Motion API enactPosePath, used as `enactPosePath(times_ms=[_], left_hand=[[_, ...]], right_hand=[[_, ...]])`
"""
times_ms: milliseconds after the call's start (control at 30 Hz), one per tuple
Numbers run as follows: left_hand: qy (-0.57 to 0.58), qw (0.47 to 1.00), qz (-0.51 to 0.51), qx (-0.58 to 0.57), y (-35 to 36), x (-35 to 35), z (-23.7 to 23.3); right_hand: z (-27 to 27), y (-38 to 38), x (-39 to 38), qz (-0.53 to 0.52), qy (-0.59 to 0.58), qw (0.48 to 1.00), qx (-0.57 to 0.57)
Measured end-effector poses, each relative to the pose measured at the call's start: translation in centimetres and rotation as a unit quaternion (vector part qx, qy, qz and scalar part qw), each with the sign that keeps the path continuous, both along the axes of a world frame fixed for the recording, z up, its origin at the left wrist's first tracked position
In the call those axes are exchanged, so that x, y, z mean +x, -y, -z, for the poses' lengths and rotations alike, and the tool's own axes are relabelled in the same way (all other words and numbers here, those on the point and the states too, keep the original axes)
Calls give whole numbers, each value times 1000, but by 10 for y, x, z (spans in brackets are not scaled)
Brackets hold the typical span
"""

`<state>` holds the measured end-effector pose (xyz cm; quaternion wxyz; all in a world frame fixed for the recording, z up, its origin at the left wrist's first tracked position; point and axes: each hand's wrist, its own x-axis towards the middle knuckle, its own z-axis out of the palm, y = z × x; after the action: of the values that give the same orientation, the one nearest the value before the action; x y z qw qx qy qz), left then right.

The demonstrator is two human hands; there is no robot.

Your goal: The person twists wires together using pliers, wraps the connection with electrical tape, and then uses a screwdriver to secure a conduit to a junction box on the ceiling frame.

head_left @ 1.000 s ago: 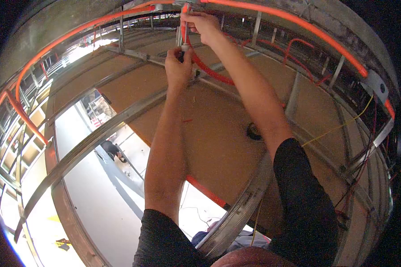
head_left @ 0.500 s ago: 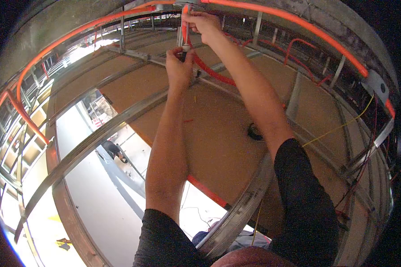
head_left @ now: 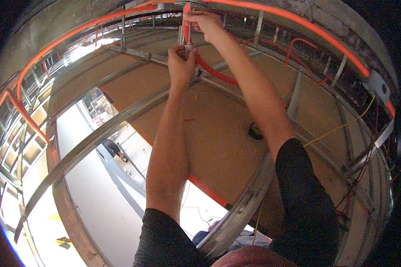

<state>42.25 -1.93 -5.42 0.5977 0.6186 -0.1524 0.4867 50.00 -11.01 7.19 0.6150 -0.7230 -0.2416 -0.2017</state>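
Note:
Both arms reach up to a junction box on the concrete ceiling, at the top centre. A short orange conduit hangs down from it. My right hand pinches this conduit just below the box. Lower down, my left hand has its fingers closed around a small grey fitting at the conduit's lower end. From beside the left hand a red corrugated tube curves down to the right and passes behind the right forearm.
Metal ceiling channels cross over brown boards. Orange conduits run along the concrete. A yellow wire hangs at the right. Another person shows through the opening below, and a head is at the bottom edge.
My left hand and the grey fitting have moved very slightly up and right. The right hand's fingers have shifted a little, still on the conduit.

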Motion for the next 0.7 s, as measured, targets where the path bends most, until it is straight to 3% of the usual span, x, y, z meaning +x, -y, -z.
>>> enactPosePath(times_ms=[100, 233, 333, 400, 533, 600, 700], left_hand=[[-77, 994, 70, 29, -9, 11, 0], [-80, 993, 71, 45, -11, 9, -3], [-95, 989, 105, 48, -10, 22, 5], [50, 999, 3, 19, -3, 30, 10], [-10, 998, 50, -24, -4, 4, 2], [-24, 995, 79, 49, -13, 5, 1], [-26, 996, 81, 35, -12, 13, 3]], right_hand=[[-2, 0, -21, -50, -13, 998, 25], [-2, 4, -15, -150, -18, 987, 62], [0, 2, -15, -86, -6, 994, 69], [1, -1, -14, -54, 13, 996, 71], [2, -8, -18, 14, 11, 997, 77], [0, -5, -20, -26, 5, 997, 70], [-2, 4, -18, -102, -16, 993, 64]])
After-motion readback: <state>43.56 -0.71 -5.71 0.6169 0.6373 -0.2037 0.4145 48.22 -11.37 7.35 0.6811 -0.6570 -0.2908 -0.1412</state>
